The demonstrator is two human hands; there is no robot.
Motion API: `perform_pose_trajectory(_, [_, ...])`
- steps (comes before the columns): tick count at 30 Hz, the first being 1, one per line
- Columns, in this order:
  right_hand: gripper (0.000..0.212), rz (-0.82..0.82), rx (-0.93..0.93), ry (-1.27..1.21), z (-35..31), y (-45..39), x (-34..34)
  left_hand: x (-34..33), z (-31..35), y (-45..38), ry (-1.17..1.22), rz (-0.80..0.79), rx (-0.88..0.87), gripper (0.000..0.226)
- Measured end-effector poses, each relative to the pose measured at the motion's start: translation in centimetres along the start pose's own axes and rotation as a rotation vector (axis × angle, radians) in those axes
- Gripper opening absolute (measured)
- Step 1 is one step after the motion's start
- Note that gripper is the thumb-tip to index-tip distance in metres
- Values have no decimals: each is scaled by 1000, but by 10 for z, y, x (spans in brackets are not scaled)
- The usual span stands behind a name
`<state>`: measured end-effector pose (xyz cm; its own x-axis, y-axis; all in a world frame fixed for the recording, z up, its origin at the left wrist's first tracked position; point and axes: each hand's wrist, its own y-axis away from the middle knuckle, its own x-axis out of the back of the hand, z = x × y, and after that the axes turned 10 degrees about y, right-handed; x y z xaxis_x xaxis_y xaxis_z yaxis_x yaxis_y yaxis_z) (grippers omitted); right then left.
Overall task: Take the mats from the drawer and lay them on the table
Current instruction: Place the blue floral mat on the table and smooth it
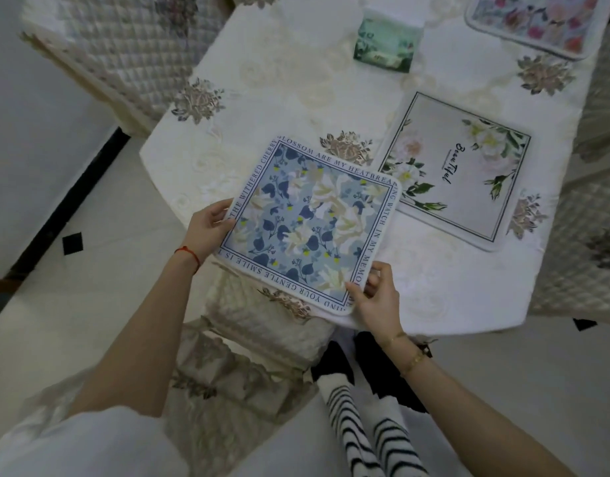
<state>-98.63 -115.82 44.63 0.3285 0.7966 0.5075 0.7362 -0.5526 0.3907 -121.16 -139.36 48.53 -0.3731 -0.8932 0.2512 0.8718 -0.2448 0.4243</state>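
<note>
You've got the blue floral mat (310,225) in both hands at the near corner of the table (444,294). Your left hand (207,232) pinches its left edge, thumb on top, fingers tucked underneath. Your right hand (375,297) grips the near corner the same way, fingers curled round the border. Whether the mat lies flat on the cloth, I can't tell. Just beside it lies the white floral mat (468,173), and a pink floral mat (537,22) sits at the far corner. A green box (386,46) stands further back.
</note>
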Motion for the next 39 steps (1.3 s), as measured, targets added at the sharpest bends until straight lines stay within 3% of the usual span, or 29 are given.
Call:
perform_pose_trajectory(19, [39, -19, 33, 49, 3, 8, -9, 12, -32, -7, 6, 57, -70, 41])
perform_pose_trajectory(25, [38, 131, 39, 99, 2, 1, 3, 7, -34, -3, -44, 149, -140, 40])
perform_pose_trajectory(28, [41, 196, 138, 167, 0, -9, 8, 6, -36, -7, -153, 186, -234, 39])
perform_pose_trajectory(33, [48, 247, 439, 459, -23, -55, 8, -14, -13, -30, -408, 65, -462, 37])
perform_pose_trajectory(36, [52, 203, 523, 638, -42, -93, -3, -37, 7, -57, -556, -80, -595, 40])
perform_pose_trajectory(39, [58, 128, 547, 792, -62, -128, -18, -63, 19, -84, -714, -186, -620, 47])
